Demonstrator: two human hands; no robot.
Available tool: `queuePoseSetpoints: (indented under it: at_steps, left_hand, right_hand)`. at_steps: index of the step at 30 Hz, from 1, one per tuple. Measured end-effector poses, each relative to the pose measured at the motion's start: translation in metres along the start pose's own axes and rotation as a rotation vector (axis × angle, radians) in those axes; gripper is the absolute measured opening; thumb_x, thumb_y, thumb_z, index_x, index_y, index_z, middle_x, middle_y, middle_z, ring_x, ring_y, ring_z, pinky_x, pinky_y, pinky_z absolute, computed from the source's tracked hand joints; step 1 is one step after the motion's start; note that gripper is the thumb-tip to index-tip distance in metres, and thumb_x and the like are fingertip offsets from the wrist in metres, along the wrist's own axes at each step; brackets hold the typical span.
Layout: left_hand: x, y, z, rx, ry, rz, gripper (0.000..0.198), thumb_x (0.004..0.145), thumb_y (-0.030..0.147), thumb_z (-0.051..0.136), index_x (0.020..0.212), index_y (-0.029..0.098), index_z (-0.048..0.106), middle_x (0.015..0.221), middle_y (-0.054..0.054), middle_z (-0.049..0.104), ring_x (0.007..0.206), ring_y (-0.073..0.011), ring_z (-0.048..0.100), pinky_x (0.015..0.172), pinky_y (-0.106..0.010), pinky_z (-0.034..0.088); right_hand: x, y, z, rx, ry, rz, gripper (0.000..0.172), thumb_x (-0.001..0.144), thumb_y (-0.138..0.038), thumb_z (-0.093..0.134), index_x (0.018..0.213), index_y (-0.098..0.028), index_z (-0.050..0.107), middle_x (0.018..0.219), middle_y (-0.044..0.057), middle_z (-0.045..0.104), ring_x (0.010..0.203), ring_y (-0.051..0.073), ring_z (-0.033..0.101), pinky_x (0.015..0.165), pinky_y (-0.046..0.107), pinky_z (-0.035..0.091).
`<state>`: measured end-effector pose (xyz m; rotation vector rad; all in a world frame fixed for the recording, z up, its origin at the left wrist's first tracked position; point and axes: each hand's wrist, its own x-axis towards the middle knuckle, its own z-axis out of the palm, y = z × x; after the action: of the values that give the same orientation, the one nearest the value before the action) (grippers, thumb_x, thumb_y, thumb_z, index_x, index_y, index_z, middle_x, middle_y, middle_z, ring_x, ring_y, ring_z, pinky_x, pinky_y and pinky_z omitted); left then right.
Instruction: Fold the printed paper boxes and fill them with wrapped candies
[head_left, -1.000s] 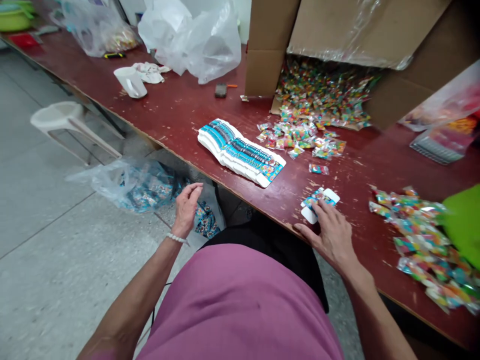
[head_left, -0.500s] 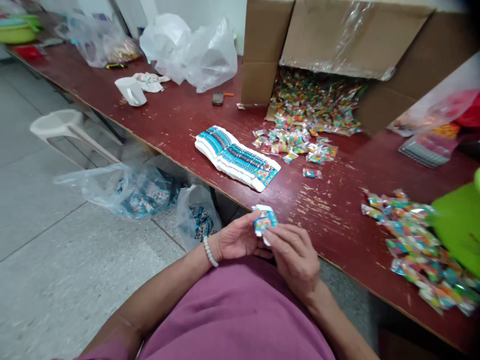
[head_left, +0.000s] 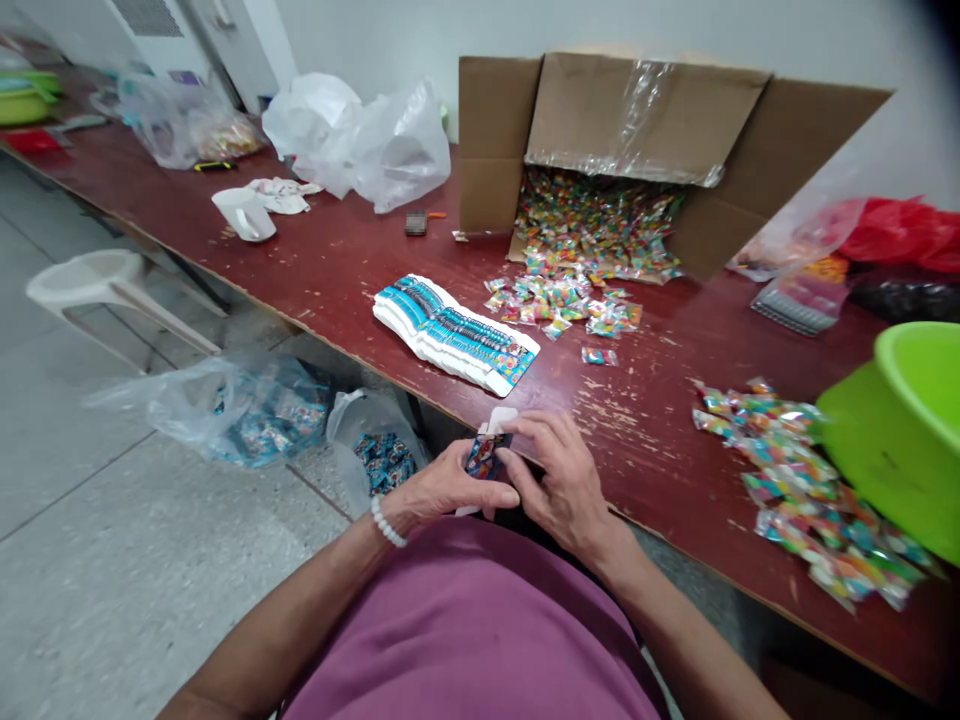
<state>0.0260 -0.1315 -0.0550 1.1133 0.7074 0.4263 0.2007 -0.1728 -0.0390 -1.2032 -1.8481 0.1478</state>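
Note:
Just off the table's front edge, my left hand (head_left: pixel 450 482) grips a small printed carton (head_left: pixel 484 455) with white flaps showing at its top and bottom. The fingers of my right hand (head_left: pixel 559 480) pinch the carton's right side near its upper flap. Whether anything is inside the carton cannot be seen. Beyond my hands lies a fanned row of flat blue-and-white cartons (head_left: pixel 457 335). Behind that row is a loose pile of wrapped candies (head_left: pixel 562 300), with a single wrapped candy (head_left: pixel 599 356) lying apart in front of it.
A cardboard box (head_left: pixel 645 120) spills candies at the back. On the right stands a green basin (head_left: pixel 862 410) beside more wrapped candies (head_left: pixel 795 470). A white mug (head_left: pixel 244 216) and plastic bags (head_left: pixel 401 140) are farther left. Below are bags of filled packets (head_left: pixel 274 410) and a white stool (head_left: pixel 90 275).
The carton has been turned, from a light-blue face to a darker printed face with white flaps showing. Both hands have shifted around it, and the camera view has tilted up.

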Motion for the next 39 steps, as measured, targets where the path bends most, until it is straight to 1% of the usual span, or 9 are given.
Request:
queuePoseSetpoints:
  at_steps: [4,11,13,17,21,25,28,32,39]
  left_hand:
    - [-0.001,0.008,0.004,0.085,-0.054,-0.001,0.027,0.069,0.036,0.081,0.073,0.014,0.065,0.064,0.003,0.058,0.059,-0.0098,0.049,0.059,-0.023,0.041]
    - [0.000,0.001,0.009,0.096,0.006,-0.074,0.033,0.060,0.035,0.086,0.069,0.015,0.061,0.060,0.005,0.053,0.053,-0.0078,0.046,0.051,-0.021,0.041]
    - [0.000,0.002,0.012,0.078,0.021,-0.074,0.034,0.061,0.040,0.085,0.072,0.014,0.065,0.062,0.003,0.057,0.054,-0.0096,0.051,0.051,-0.022,0.045]
    - [0.000,0.006,0.019,-0.027,0.163,-0.019,0.041,0.062,0.047,0.084,0.079,0.013,0.069,0.065,-0.001,0.061,0.057,-0.0130,0.057,0.051,-0.025,0.050]
    - [0.001,0.005,0.020,0.010,0.203,0.030,0.035,0.070,0.043,0.080,0.080,0.013,0.068,0.069,-0.001,0.062,0.062,-0.0114,0.058,0.059,-0.024,0.050]
    - [-0.002,-0.005,0.015,0.095,0.259,0.151,0.038,0.078,0.034,0.076,0.109,0.017,0.062,0.094,-0.003,0.069,0.078,-0.0132,0.064,0.067,-0.023,0.051]
    - [-0.006,-0.012,0.015,0.051,0.369,0.214,0.049,0.080,0.028,0.074,0.122,0.021,0.049,0.098,-0.003,0.070,0.081,-0.0143,0.067,0.071,-0.025,0.053]
    - [-0.010,-0.012,0.020,-0.064,0.456,0.245,0.071,0.080,0.027,0.075,0.137,0.027,0.033,0.096,0.000,0.068,0.073,-0.0138,0.068,0.069,-0.026,0.055]
    - [-0.010,-0.003,0.022,-0.146,0.375,0.215,0.050,0.078,0.027,0.076,0.124,0.024,0.056,0.110,-0.004,0.068,0.084,-0.0156,0.067,0.074,-0.027,0.057]
  right_hand:
    - [0.012,0.005,-0.009,0.055,-0.209,0.020,0.003,0.089,-0.020,0.065,0.092,-0.019,0.064,0.091,0.007,0.067,0.083,0.021,0.060,0.075,0.034,0.049]
    - [0.009,0.006,-0.025,0.266,-0.498,0.161,0.016,0.088,-0.022,0.068,0.080,-0.021,0.055,0.070,-0.004,0.062,0.059,0.011,0.053,0.055,0.022,0.040]
    - [0.005,0.005,-0.021,0.266,-0.436,0.187,0.013,0.089,-0.022,0.067,0.081,-0.022,0.057,0.067,-0.004,0.060,0.055,0.011,0.051,0.053,0.023,0.040]
    - [-0.002,0.006,-0.007,0.166,-0.030,0.277,0.015,0.086,-0.031,0.071,0.097,-0.023,0.067,0.101,0.007,0.066,0.070,0.015,0.058,0.063,0.029,0.050]
    - [-0.009,0.011,-0.001,0.343,-0.105,0.406,0.024,0.092,-0.037,0.062,0.077,-0.020,0.068,0.095,0.007,0.069,0.078,0.017,0.063,0.068,0.029,0.051]
    - [-0.013,0.016,-0.001,0.309,-0.059,0.513,0.027,0.091,-0.040,0.063,0.074,-0.019,0.066,0.073,0.002,0.066,0.066,0.015,0.059,0.063,0.027,0.047]
    - [-0.013,0.013,0.006,0.444,-0.047,0.651,0.021,0.088,-0.041,0.067,0.089,-0.021,0.065,0.075,0.001,0.069,0.068,0.017,0.063,0.064,0.027,0.051]
    - [-0.013,0.005,0.023,0.780,0.093,0.784,0.045,0.083,-0.039,0.073,0.120,-0.025,0.052,0.094,0.003,0.074,0.083,0.019,0.070,0.073,0.031,0.056]
    - [-0.015,0.008,0.026,0.758,0.095,0.724,0.023,0.086,-0.038,0.070,0.101,-0.021,0.069,0.093,0.003,0.073,0.084,0.017,0.066,0.079,0.031,0.054]
